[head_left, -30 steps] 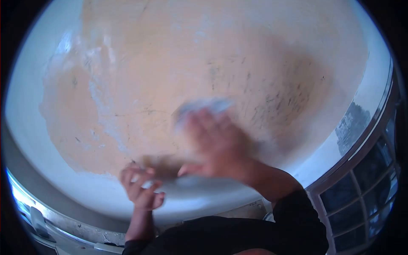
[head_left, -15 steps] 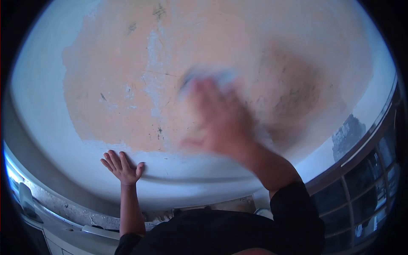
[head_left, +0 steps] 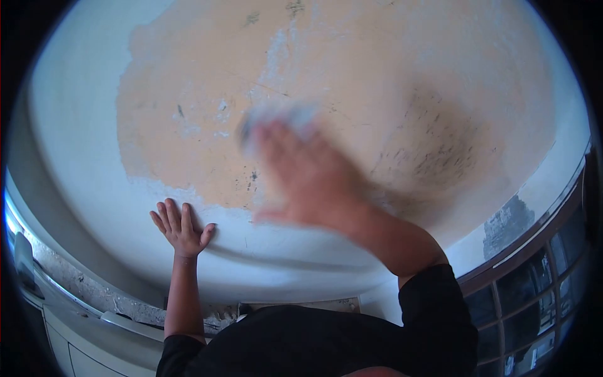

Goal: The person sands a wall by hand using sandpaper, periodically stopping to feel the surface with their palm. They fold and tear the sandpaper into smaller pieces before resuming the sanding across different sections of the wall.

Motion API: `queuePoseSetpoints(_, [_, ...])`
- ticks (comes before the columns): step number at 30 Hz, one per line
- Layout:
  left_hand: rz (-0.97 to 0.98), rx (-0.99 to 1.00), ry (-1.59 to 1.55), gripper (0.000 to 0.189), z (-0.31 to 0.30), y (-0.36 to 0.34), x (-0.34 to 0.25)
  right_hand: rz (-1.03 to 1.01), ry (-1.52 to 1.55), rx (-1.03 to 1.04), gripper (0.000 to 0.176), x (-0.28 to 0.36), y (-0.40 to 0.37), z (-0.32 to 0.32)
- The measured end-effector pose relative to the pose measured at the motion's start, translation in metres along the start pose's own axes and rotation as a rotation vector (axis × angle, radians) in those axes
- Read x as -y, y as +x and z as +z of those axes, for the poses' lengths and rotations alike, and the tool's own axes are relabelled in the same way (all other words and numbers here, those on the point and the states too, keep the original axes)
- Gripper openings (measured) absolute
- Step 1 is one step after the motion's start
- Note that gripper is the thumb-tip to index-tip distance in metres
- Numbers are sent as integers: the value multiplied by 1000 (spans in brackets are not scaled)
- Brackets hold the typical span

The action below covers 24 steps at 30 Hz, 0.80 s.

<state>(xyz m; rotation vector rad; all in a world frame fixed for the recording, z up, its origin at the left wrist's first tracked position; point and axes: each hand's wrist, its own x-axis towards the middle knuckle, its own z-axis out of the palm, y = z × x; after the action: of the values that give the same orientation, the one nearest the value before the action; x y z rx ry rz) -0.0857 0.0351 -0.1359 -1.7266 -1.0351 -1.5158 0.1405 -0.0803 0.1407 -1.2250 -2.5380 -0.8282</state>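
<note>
My left hand lies flat on the white part of the wall, fingers spread, just below the edge of a large tan patch. Higher up and nearer the middle, my right hand is smeared by motion. Under its fingertips is a grey-white pad or folded sheet, pressed against the tan patch. The pad's exact kind is too blurred to tell. Dark scuffs mark the patch to the right of this hand, and a pale streak runs down it above.
At the lower right is a dark-framed paned window or door, with a grey rough patch on the wall beside it. A dusty ledge and a pale panelled surface run along the lower left.
My right hand and the pad have shifted left across the tan patch. My left hand keeps its place on the wall. The whole view has turned slightly.
</note>
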Motion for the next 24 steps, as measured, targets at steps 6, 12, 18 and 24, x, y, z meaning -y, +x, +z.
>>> queuePoseSetpoints(6, [4, -8, 0, 74, 2, -1, 1, 95, -452, -337, 105, -92, 14, -93])
queuePoseSetpoints(12, [-22, -25, 7, 73, 3, 3, -2, 243, -479, -536, 107, -85, 46, -83])
queuePoseSetpoints(18, [-84, 116, -58, 68, -21, 10, -9, -253, -298, 55, 107, -26, 12, -22])
queuePoseSetpoints(24, [-312, 177, -176, 64, -37, 24, -32, 267, -515, -697, 92, -134, 41, -136])
